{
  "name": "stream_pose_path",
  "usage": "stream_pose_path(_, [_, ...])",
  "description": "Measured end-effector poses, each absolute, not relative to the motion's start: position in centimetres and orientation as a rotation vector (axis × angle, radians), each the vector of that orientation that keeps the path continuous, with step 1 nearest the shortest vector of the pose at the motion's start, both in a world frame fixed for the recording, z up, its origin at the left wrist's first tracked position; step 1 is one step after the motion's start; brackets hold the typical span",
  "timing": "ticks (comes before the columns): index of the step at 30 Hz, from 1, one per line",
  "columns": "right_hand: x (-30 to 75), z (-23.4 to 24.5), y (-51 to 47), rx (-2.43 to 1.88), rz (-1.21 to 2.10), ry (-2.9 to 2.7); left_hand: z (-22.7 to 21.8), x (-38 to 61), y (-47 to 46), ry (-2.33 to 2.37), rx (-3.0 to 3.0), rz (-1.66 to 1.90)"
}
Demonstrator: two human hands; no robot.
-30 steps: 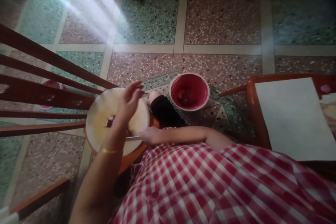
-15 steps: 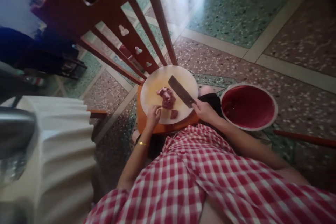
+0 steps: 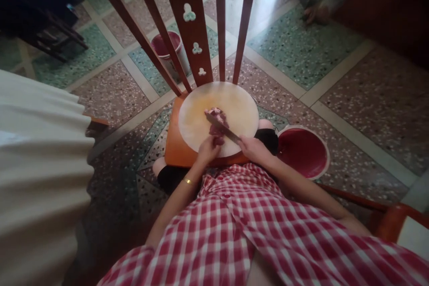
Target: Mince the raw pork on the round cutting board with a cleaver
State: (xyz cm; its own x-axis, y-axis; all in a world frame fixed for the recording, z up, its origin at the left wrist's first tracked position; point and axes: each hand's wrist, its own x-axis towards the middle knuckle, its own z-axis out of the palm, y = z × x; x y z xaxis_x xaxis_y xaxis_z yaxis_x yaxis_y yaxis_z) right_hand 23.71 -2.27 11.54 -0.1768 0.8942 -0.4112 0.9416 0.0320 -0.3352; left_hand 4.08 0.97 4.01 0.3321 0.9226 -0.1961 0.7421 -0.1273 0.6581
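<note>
A round pale cutting board (image 3: 201,116) lies on the orange seat (image 3: 174,149) of a wooden chair. A small heap of raw red meat (image 3: 216,118) sits near the board's middle. My right hand (image 3: 255,149) is closed on the handle of a knife (image 3: 221,128), whose blade lies slanted across the meat. My left hand (image 3: 208,149) rests at the board's near edge, its fingers curled on a piece of the meat. I wear a red and white checked garment.
A red bowl (image 3: 303,152) stands on the terrazzo floor right of the chair. The slatted chair back (image 3: 194,22) rises behind the board, with a red bucket (image 3: 166,49) beyond it. White cloth (image 3: 36,161) fills the left; another chair's corner (image 3: 402,223) shows at lower right.
The view has swung and straightened over the chair. The knife blade has come down from above the board onto the meat. My left hand has shifted right, to the meat.
</note>
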Motion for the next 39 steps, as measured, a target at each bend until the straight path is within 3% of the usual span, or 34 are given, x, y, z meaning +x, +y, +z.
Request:
stream_pose_path(7, [22.3, 10.5, -1.1, 1.684, -0.700, 2.189, 4.4, -1.9, 2.3, 1.393, 1.704, 0.612])
stream_pose_path(12, [23.5, 10.8, 0.1, 1.782, -0.672, 2.053, 4.1, 0.3, 4.7, 1.127, 2.072, 0.428])
stream_pose_path(17, [23.1, 11.2, -0.9, 1.782, -0.683, 2.162, 3.2, 0.5, 3.9, 1.510, 2.198, 0.503])
stream_pose_path(25, [21.1, 11.7, -1.5, 1.668, -0.547, 2.356, -0.4, 1.2, 0.7, 1.521, 2.129, 1.028])
stream_pose_path(39, [16.9, 10.2, 2.5, 1.468, -0.581, 2.227, -1.2, 1.6, 1.4, 1.540, 2.128, 0.998])
